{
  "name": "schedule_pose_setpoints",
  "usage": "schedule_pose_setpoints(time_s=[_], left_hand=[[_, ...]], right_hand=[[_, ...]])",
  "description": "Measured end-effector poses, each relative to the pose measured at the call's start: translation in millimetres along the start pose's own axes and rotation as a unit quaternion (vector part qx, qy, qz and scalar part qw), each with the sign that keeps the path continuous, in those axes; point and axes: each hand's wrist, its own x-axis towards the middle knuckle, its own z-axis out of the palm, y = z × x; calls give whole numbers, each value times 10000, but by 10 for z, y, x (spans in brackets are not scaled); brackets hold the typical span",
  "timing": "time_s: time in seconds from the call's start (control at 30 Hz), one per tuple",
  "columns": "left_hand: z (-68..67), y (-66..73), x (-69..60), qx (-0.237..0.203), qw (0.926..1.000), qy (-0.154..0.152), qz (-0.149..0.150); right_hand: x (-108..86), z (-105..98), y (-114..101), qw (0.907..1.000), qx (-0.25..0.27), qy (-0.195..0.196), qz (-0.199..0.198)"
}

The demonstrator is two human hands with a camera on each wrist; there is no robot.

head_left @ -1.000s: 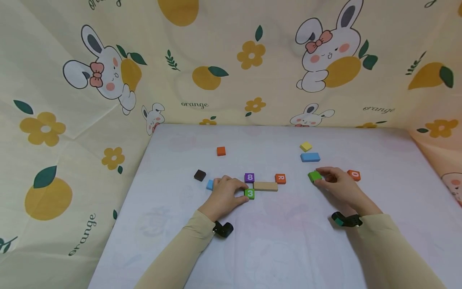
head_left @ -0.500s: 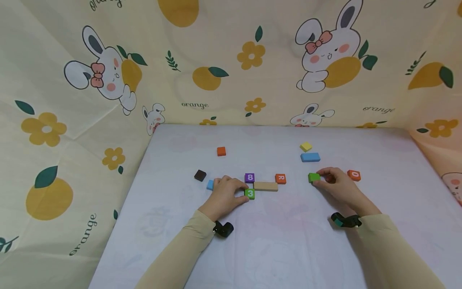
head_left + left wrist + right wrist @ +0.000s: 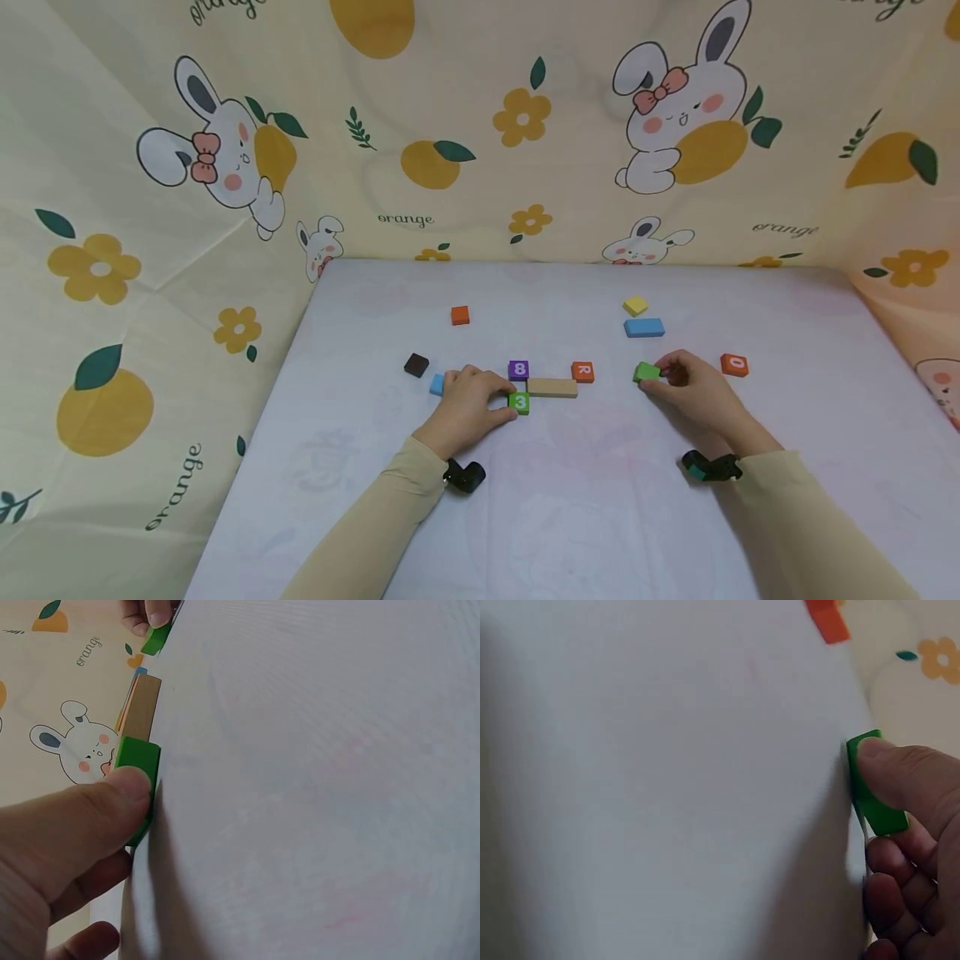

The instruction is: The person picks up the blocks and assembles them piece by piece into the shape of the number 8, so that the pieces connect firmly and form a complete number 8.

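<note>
The left hand (image 3: 467, 408) pinches the green block marked 3 (image 3: 519, 403) between thumb and finger; the left wrist view shows its thumb on that green block (image 3: 138, 755). Just behind the block sits a purple block marked 8 (image 3: 518, 370), and a long tan block (image 3: 552, 387) lies to the right. Farther right, the right hand (image 3: 705, 396) holds a plain green block (image 3: 647, 372) by its right side. In the right wrist view the thumb presses on this green block (image 3: 885, 814); its underside is hidden.
An orange block marked R (image 3: 582, 372) touches or nearly touches the tan block. Behind are a blue block (image 3: 644, 327), a yellow one (image 3: 636, 306) and an orange one (image 3: 460, 316). At left are a black block (image 3: 416, 365) and a partly hidden blue one (image 3: 437, 384); another orange block (image 3: 734, 365) is at right.
The right hand has moved slightly left and toward the person with the plain green block, which has turned a little. The left hand has stayed in place on the green 3 block.
</note>
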Motion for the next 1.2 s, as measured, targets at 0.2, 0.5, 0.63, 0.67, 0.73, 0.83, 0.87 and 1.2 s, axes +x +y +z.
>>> schedule_pose_setpoints(time_s=[0.2, 0.5, 0.63, 0.67, 0.73, 0.83, 0.87, 1.2], left_hand=[[2, -2, 1, 48, 10000, 6, -11], [-6, -2, -8, 65, 9999, 65, 61], [-13, -1, -10, 44, 9999, 76, 67], [-15, 0, -10, 47, 9999, 69, 66], [-16, 3, -10, 52, 10000, 44, 59], [-18, 10, -9, 71, 10000, 13, 45], [-18, 13, -9, 80, 10000, 9, 44], [-19, 19, -17, 151, 9999, -13, 25]], right_hand=[[-62, 116, -176, 9995, -98, -130, -279], [-142, 308, -491, 9932, 197, -814, -813], [-139, 368, -570, 9907, 298, -1003, -872], [-135, 379, -581, 9903, 323, -1033, -868], [-125, 397, -594, 9900, 369, -1059, -853], [-106, 421, -591, 9895, 410, -1094, -853], [-100, 428, -585, 9893, 418, -1096, -867], [-50, 486, -521, 9869, 681, -1178, -865]])
